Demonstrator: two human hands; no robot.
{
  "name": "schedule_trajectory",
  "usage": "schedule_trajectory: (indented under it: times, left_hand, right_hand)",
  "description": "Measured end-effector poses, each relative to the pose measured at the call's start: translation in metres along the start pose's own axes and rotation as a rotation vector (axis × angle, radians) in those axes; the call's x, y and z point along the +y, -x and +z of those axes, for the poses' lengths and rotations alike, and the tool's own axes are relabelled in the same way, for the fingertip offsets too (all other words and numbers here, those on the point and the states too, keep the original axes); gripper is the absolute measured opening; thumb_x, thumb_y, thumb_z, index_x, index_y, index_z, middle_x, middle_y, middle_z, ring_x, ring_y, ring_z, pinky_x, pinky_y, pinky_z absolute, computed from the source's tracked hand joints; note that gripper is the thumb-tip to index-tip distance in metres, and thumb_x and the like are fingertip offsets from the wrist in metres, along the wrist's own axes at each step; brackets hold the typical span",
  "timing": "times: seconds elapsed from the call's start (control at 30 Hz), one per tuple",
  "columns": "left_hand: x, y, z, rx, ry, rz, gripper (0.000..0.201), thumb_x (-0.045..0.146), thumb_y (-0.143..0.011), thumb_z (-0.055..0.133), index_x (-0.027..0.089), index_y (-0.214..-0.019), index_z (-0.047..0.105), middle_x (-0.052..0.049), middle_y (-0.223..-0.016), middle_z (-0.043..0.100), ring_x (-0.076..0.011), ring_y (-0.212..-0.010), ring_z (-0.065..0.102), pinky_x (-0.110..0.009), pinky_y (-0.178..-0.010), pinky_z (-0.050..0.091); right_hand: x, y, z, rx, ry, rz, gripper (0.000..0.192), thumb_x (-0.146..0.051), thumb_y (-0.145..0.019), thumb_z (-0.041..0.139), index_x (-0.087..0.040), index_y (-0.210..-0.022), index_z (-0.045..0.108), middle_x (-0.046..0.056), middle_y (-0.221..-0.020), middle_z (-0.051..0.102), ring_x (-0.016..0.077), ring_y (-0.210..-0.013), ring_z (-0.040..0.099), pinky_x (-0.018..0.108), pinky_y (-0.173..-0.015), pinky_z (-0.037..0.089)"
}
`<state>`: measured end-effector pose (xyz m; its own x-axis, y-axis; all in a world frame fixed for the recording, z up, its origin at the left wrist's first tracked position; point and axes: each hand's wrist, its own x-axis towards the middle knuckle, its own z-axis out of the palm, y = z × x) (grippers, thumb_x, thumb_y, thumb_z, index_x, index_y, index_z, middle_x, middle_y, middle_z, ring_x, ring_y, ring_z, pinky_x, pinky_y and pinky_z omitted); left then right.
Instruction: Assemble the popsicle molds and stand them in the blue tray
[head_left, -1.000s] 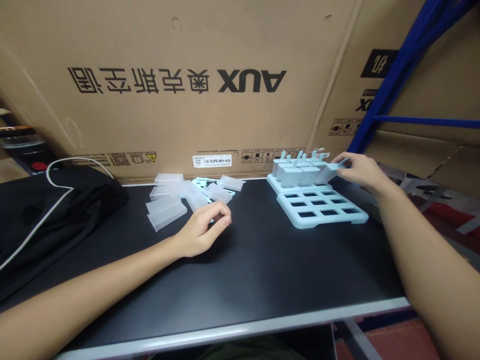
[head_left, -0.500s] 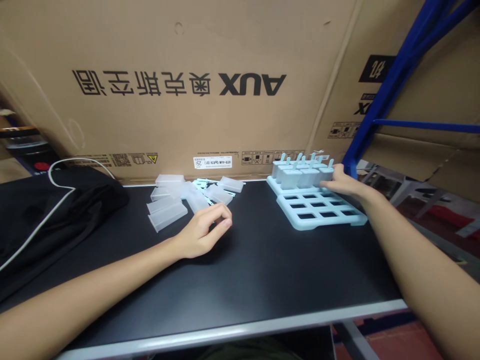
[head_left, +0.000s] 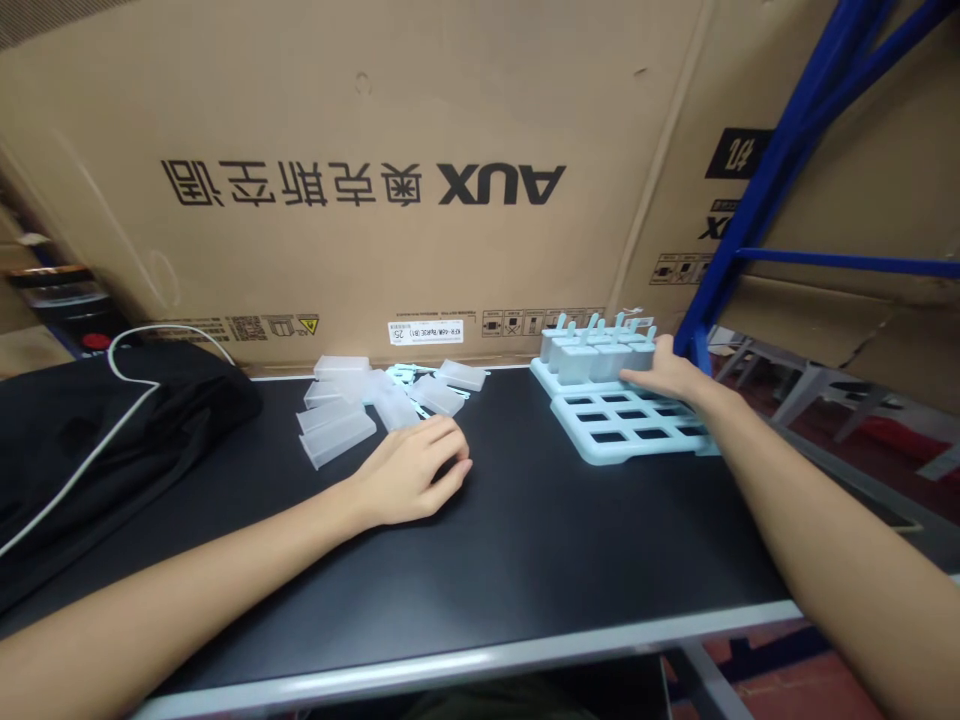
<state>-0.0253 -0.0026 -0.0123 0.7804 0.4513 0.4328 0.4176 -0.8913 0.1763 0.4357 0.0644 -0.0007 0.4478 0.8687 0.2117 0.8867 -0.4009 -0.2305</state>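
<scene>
My left hand (head_left: 412, 470) rests on the black table, fingers loosely curled together and the thumb close to them, with nothing visible in it. Just beyond it lie several loose translucent ice-pop moulds (head_left: 337, 432) and light-blue sticks (head_left: 405, 373). At the right, several ice-pop moulds (head_left: 576, 364) with light-blue stick lids stand upright in the back part of a light-blue rack (head_left: 600, 455). The rack's front part has bare rectangular openings. My right hand (head_left: 664, 372) closes on the rightmost mould, thumb in front; the other fingers are partly hidden behind it.
A large cardboard box (head_left: 360, 250) stands along the table's back edge. Black cloth (head_left: 187, 410) with a white cable (head_left: 90, 440) lies at the left, a dark jar (head_left: 71, 310) behind it. A blue metal frame (head_left: 750, 220) rises at the right.
My left hand has shifted slightly right and settled lower on the table. My right hand stays at the moulds. The view has tilted and shifted a little.
</scene>
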Motion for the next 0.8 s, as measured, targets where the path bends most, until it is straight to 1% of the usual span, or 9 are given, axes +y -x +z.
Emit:
schedule_trajectory:
  times: [0.13, 0.23, 0.33, 0.4, 0.47, 0.57, 0.67, 0.73, 0.8]
  left_hand:
    - [0.002, -0.002, -0.001, -0.061, -0.09, -0.068, 0.011, 0.025, -0.095, 0.043, 0.021, -0.09, 0.052, -0.004, -0.093, 0.059, -0.0194, -0.088, 0.056, -0.033, -0.079, 0.047]
    - [0.001, -0.002, -0.001, -0.062, -0.161, -0.143, 0.009, 0.025, -0.093, 0.044, 0.021, -0.091, 0.052, -0.004, -0.095, 0.059, -0.0213, -0.091, 0.056, -0.036, -0.082, 0.047]
    - [0.0, -0.002, 0.0, -0.054, -0.24, -0.216, 0.01, 0.028, -0.092, 0.046, 0.021, -0.093, 0.053, -0.005, -0.099, 0.059, -0.0241, -0.096, 0.055, -0.04, -0.085, 0.046]
    - [-0.001, -0.002, 0.001, -0.062, -0.263, -0.246, 0.012, 0.03, -0.092, 0.046, 0.021, -0.094, 0.054, -0.006, -0.1, 0.059, -0.0254, -0.098, 0.056, -0.042, -0.086, 0.046]
    - [-0.001, -0.002, 0.001, -0.08, -0.259, -0.263, 0.014, 0.031, -0.092, 0.046, 0.021, -0.095, 0.054, -0.006, -0.101, 0.06, -0.0255, -0.098, 0.057, -0.043, -0.087, 0.047]
    - [-0.001, -0.002, 0.002, -0.117, -0.219, -0.282, 0.014, 0.031, -0.093, 0.044, 0.022, -0.097, 0.053, -0.005, -0.102, 0.061, -0.0243, -0.098, 0.059, -0.041, -0.085, 0.049]
    - [0.0, -0.003, 0.001, -0.137, -0.179, -0.293, 0.013, 0.031, -0.094, 0.044, 0.023, -0.099, 0.052, -0.004, -0.104, 0.062, -0.0236, -0.1, 0.059, -0.039, -0.084, 0.051]
    - [0.0, -0.003, 0.001, -0.141, -0.169, -0.293, 0.014, 0.031, -0.094, 0.043, 0.023, -0.1, 0.052, -0.004, -0.105, 0.062, -0.0234, -0.101, 0.059, -0.039, -0.086, 0.051]
    - [-0.001, -0.003, 0.0, -0.146, -0.168, -0.295, 0.014, 0.031, -0.094, 0.043, 0.023, -0.1, 0.052, -0.004, -0.106, 0.062, -0.0235, -0.102, 0.059, -0.039, -0.085, 0.052]
  right_hand:
    - [-0.003, 0.005, -0.007, -0.062, 0.019, -0.012, 0.094, -0.06, -0.08, 0.061, -0.001, -0.143, 0.023, 0.032, -0.12, 0.057, 0.0344, -0.105, 0.059, 0.035, -0.08, 0.039]
    - [-0.004, 0.011, -0.021, 0.007, 0.071, -0.018, 0.098, -0.055, -0.078, 0.066, 0.0, -0.146, 0.02, 0.037, -0.136, 0.042, 0.0418, -0.126, 0.044, 0.04, -0.092, 0.034]
    - [-0.014, 0.021, -0.042, 0.267, 0.116, -0.069, 0.09, -0.052, -0.081, 0.062, -0.001, -0.145, 0.025, 0.035, -0.138, 0.039, 0.0435, -0.128, 0.038, 0.043, -0.094, 0.032]
    - [-0.032, 0.032, -0.053, 0.491, 0.067, -0.176, 0.065, -0.043, -0.086, 0.055, -0.002, -0.135, 0.04, 0.029, -0.127, 0.05, 0.0369, -0.12, 0.044, 0.041, -0.094, 0.033]
    - [-0.06, 0.047, -0.053, 0.598, -0.037, -0.352, 0.039, -0.032, -0.088, 0.048, -0.007, -0.118, 0.052, 0.02, -0.111, 0.06, 0.0291, -0.108, 0.05, 0.037, -0.094, 0.035]
    - [-0.112, 0.071, -0.034, 0.45, -0.153, -0.699, 0.027, -0.027, -0.087, 0.046, -0.013, -0.108, 0.055, 0.014, -0.1, 0.063, 0.024, -0.096, 0.054, 0.034, -0.089, 0.041]
    - [-0.163, 0.082, -0.004, 0.234, -0.025, -0.968, 0.026, -0.028, -0.087, 0.046, -0.014, -0.107, 0.056, 0.014, -0.105, 0.064, 0.027, -0.103, 0.054, 0.037, -0.09, 0.041]
    - [-0.194, 0.077, 0.013, 0.108, 0.059, -0.975, 0.033, -0.033, -0.087, 0.048, -0.013, -0.114, 0.055, 0.016, -0.112, 0.063, 0.0301, -0.112, 0.052, 0.039, -0.092, 0.042]
    - [-0.221, 0.068, 0.025, -0.019, 0.085, -0.892, 0.048, -0.042, -0.087, 0.051, -0.012, -0.124, 0.05, 0.018, -0.117, 0.062, 0.032, -0.114, 0.054, 0.039, -0.088, 0.044]
